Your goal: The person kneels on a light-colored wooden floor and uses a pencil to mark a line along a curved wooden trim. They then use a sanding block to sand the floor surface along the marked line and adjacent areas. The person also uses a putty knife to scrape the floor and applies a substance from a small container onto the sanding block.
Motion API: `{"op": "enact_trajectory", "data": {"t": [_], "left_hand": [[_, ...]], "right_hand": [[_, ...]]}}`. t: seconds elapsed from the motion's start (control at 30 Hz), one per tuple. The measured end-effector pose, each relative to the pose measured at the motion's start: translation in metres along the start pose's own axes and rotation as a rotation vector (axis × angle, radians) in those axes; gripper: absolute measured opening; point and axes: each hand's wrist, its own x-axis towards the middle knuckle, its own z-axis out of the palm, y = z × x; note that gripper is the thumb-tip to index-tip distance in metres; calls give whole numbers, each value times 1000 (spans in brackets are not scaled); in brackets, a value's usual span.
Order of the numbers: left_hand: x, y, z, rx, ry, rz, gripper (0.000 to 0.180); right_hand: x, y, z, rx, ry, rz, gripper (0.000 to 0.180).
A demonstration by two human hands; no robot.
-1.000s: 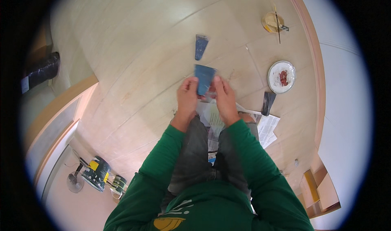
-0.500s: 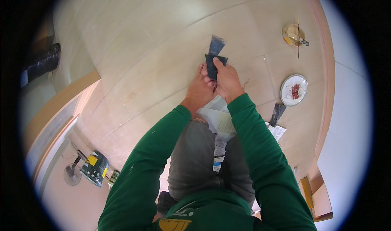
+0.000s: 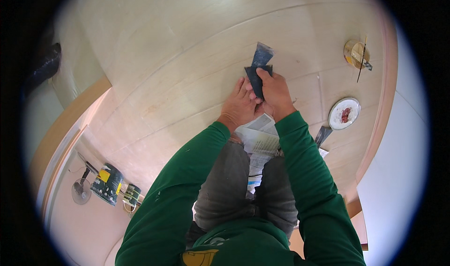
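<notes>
My right hand (image 3: 275,93) grips a black flat spreader (image 3: 257,80), the thumb pressed on its upper face and the fingers curled beneath. Just beyond its wide edge is a second dark, bluish flared blade (image 3: 263,54); whether it is held too or lies on the surface I cannot tell. Close against the right hand, my left hand (image 3: 238,105) has its fingers stretched out and nothing visible in it. Both hands are over the beige seamed surface (image 3: 187,83). Newspaper sheets (image 3: 258,141) lie below them, between my legs.
To the right sits a round white lid (image 3: 338,119) with reddish-brown paste, beside another dark spreader (image 3: 323,135). Farther off is a can (image 3: 350,52) with a thin stick across it. Beyond the raised wooden edge at left stand dark paint-smeared tubs (image 3: 107,184) and a black roll (image 3: 44,69).
The whole view has shifted a little, so the lid and can appear further right and lower. My left fingers look slightly more separated from the right hand; the right keeps its grip on the spreader.
</notes>
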Motion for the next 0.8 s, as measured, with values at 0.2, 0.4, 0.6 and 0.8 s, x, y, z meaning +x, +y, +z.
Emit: {"op": "enact_trajectory", "data": {"t": [0.2,0.4,0.6,0.8], "left_hand": [[2,2,1,-7,-5,-40,43],[-1,-3,0,-4,21,-16,49],[5,2,-4,-5,-11,-34,53],[4,3,-2,-13,9,-42,55]], "right_hand": [[23,-16,18,-9,-6,-101,35],[4,-2,10,87,22,20,32],[13,-38,27,83,72,-32,30],[22,-45,22,170,32,25,27]]}}
